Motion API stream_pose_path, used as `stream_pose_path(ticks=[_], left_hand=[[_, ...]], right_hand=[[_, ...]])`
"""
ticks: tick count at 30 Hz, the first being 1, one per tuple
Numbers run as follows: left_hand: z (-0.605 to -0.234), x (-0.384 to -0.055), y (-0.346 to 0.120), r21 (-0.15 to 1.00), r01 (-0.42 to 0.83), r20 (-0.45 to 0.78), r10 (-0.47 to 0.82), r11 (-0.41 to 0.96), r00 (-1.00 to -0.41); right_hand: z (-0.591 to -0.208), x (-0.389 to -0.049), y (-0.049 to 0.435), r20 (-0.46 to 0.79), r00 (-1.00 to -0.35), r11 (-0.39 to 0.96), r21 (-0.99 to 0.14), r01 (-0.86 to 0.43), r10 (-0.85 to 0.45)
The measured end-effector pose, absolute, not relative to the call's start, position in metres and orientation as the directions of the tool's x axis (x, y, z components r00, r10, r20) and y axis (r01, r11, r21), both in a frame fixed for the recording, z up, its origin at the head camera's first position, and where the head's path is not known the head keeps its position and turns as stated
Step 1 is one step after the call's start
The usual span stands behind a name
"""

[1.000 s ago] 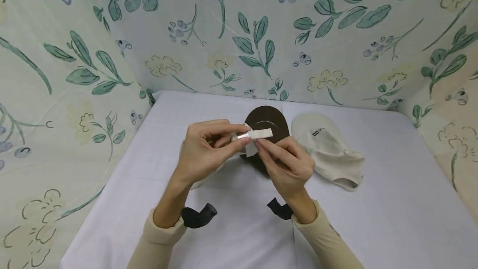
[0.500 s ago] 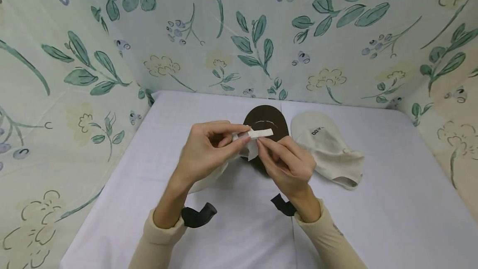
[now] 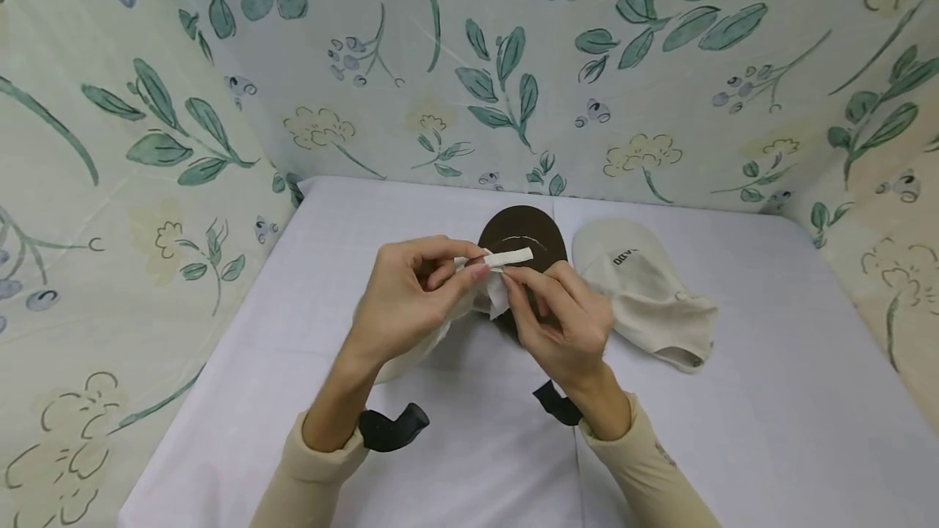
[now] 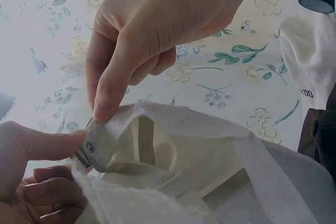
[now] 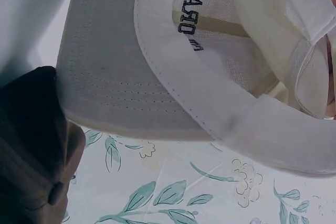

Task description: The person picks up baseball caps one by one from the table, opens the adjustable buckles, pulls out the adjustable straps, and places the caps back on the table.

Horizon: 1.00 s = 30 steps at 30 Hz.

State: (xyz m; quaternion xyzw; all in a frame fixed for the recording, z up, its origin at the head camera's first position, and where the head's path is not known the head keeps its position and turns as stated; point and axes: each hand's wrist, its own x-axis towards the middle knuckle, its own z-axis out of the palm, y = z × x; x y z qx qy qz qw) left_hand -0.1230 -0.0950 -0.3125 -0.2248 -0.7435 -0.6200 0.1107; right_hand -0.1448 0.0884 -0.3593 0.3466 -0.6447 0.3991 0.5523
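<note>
A cream baseball cap (image 3: 412,355) hangs below my hands, mostly hidden behind my left hand in the head view. My left hand (image 3: 407,292) pinches its back strap (image 3: 509,257) between thumb and index finger, and the strap's pale end points right. Close beside it, my right hand (image 3: 563,314) pinches the strap's lower edge with thumb and fingertip. A metal fastening (image 4: 90,147) shows at the pinched spot in the left wrist view. The right wrist view looks into the cap, with its brim (image 5: 115,87) and inner sweatband (image 5: 210,98); that hand's fingers are barely in view.
Behind the hands lies a dark brown cap (image 3: 519,225). A beige cap (image 3: 653,300) with dark lettering lies right of it. Both are on a table (image 3: 778,365) with a white cloth, and floral fabric (image 3: 469,104) hangs behind and at the sides.
The strap end has tilted slightly and shifted a little left. My right hand has drawn slightly left and the cap has swung lower; both hands keep their pinch.
</note>
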Motion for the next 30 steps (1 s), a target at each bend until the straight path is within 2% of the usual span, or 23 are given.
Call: stream_pose_path(ticks=[7, 23, 30], left_hand=[[-0.317, -0.125, -0.087, 0.818, 0.568, 0.552, 0.153, 0.091, -0.82], [-0.321, -0.126, -0.079, 0.736, 0.667, 0.66, 0.096, 0.112, -0.745], [-0.322, -0.125, -0.074, 0.727, 0.679, 0.678, 0.055, 0.099, -0.733]], right_hand=[[-0.358, -0.144, 0.086, 0.988, -0.153, 0.45, -0.137, -0.882, 0.002], [-0.358, -0.142, 0.086, 0.988, -0.146, 0.448, -0.151, -0.881, 0.045], [-0.357, -0.14, 0.085, 0.988, -0.134, 0.452, -0.155, -0.879, 0.078]])
